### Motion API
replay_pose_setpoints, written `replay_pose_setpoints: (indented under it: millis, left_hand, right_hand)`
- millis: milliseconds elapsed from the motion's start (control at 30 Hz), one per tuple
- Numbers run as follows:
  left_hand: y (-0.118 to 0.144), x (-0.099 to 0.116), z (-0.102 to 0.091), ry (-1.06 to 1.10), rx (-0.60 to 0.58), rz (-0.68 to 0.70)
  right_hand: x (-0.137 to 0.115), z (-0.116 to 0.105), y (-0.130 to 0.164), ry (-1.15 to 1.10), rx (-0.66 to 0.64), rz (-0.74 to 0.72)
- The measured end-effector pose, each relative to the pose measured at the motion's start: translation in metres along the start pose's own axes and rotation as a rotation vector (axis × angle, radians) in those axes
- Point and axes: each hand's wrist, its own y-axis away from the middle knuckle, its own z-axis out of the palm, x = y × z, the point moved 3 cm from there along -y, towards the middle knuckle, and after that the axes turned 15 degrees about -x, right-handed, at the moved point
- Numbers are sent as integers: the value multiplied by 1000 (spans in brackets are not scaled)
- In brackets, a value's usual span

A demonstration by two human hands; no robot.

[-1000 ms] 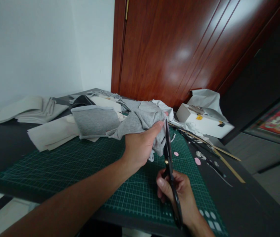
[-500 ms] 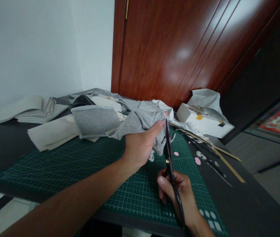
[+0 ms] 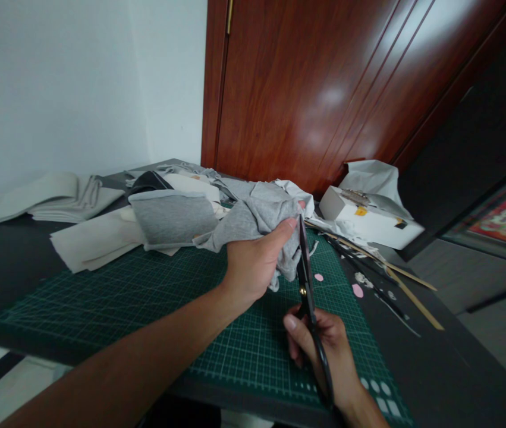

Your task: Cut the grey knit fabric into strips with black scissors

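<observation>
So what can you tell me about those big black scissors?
The scissors are black, with long slim blades and a small gold screw at the pivot. They look like metal. The right hand grips the dark loop handles low down, and the blades point up and away, standing almost on edge above the green cutting mat. The blades look nearly shut and lie against the bunched grey cloth that the left hand holds up.

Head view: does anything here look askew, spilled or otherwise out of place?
Mostly clutter. Pink scraps lie loose at the right edge of the green cutting mat, and thin wooden strips lie slanted over the dark table beside it. The left hand bunches grey fabric; the right hand holds black scissors.
</observation>
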Motion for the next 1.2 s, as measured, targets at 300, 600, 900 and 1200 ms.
replay_pose_setpoints:
  millis: [300, 600, 900, 1200]
  left_hand:
    - [-1, 1, 1, 41, 0, -8]
    - [0, 1, 3, 66, -9, 5]
    - [0, 2, 2, 60, -4, 8]
    - [0, -1, 3, 131, -2, -17]
  right_hand:
    - [0, 0, 0, 31, 6, -1]
    - [-1, 1, 1, 39, 13, 15]
    - [2, -1, 1, 50, -7, 4]
    - [4, 0, 0, 58, 14, 19]
